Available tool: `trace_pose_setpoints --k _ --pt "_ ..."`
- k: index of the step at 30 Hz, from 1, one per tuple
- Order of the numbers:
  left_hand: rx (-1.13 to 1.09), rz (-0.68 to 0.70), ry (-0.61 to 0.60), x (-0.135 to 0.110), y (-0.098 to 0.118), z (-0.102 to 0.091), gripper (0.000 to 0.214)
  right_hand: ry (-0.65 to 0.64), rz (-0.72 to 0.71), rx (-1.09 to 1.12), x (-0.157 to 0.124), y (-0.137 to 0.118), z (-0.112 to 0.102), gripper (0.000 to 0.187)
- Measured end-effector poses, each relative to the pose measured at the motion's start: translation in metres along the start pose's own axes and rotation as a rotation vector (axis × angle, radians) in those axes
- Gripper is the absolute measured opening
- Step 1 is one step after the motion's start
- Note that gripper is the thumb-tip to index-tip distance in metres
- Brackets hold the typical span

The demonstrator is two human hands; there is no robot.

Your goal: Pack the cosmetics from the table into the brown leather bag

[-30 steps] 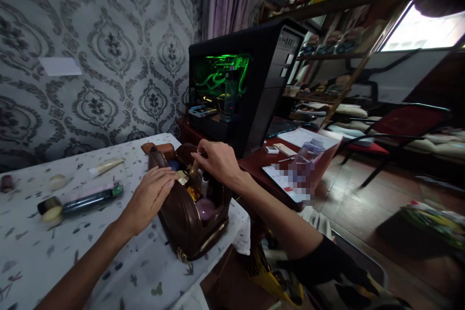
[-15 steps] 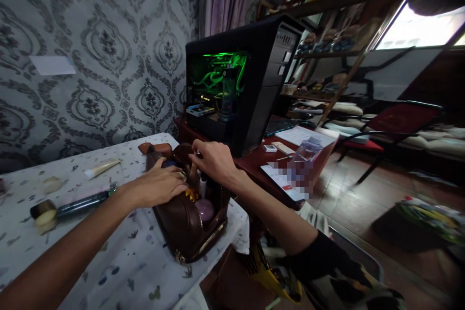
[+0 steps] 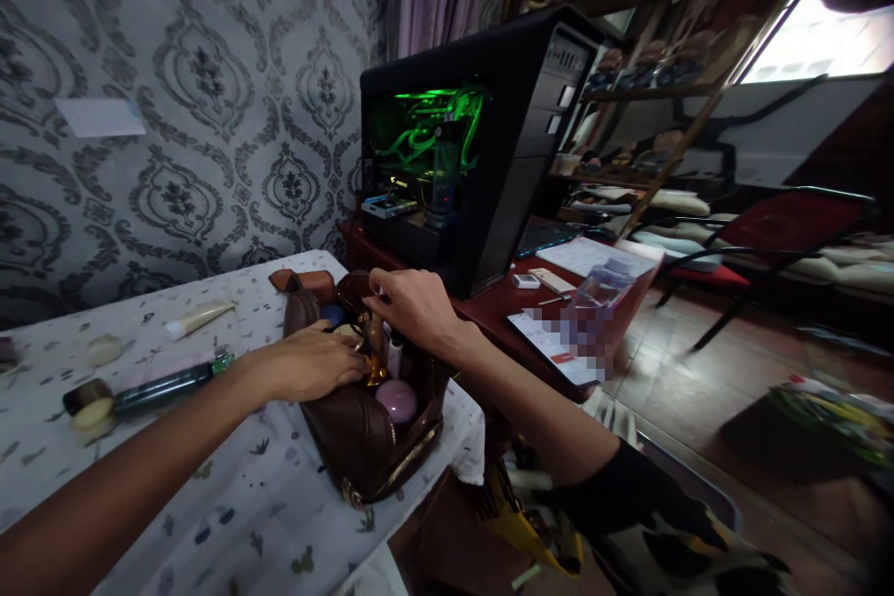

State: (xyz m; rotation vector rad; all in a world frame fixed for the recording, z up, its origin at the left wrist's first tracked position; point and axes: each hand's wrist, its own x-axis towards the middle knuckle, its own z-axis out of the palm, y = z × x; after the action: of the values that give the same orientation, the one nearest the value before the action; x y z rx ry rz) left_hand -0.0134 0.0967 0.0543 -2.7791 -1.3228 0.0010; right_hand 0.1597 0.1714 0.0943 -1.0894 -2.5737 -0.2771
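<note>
A brown leather pouch (image 3: 356, 438) lies unzipped on the patterned tablecloth (image 3: 230, 521), with small cosmetic items inside, among them a pink rounded one (image 3: 397, 400) and a white-capped tube (image 3: 395, 356). My left hand (image 3: 307, 363) lies on the pouch's near rim with its fingertips reaching inside. My right hand (image 3: 412, 307) is at the pouch's far rim, fingers curled round the edge or an item there. What the fingers hold is hidden.
On the cloth to the left lie a dark green tube (image 3: 164, 384), a cream tube (image 3: 199, 317), a round jar (image 3: 88, 405) and a pale pebble-like item (image 3: 104, 349). A lit computer case (image 3: 475, 149) stands on a red-brown desk (image 3: 503, 312) with papers and a plastic bottle (image 3: 593, 307).
My left hand slid from the side of the pouch up onto its opening, fingertips going inside. My right hand stayed at the far rim. The view shifted slightly.
</note>
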Motion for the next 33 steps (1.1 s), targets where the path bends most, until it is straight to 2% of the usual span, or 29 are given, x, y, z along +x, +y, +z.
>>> trace_pose_setpoints --k 3,12,20,33 --pt "-0.031 0.009 -0.106 -0.001 0.0 -0.002 0.027 -0.007 -0.015 -0.022 0.001 0.001 0.0 0.023" --pt "-0.042 -0.042 -0.193 -0.001 0.003 -0.005 0.027 -0.021 -0.036 -0.048 0.001 0.002 0.0 0.025" --pt "-0.025 -0.033 -0.154 0.002 0.001 -0.002 0.024 -0.065 -0.06 -0.055 0.002 -0.002 0.001 0.025" --pt "-0.023 -0.056 -0.145 0.002 0.006 -0.008 0.021 -0.197 -0.148 -0.095 0.001 -0.001 -0.009 0.027"
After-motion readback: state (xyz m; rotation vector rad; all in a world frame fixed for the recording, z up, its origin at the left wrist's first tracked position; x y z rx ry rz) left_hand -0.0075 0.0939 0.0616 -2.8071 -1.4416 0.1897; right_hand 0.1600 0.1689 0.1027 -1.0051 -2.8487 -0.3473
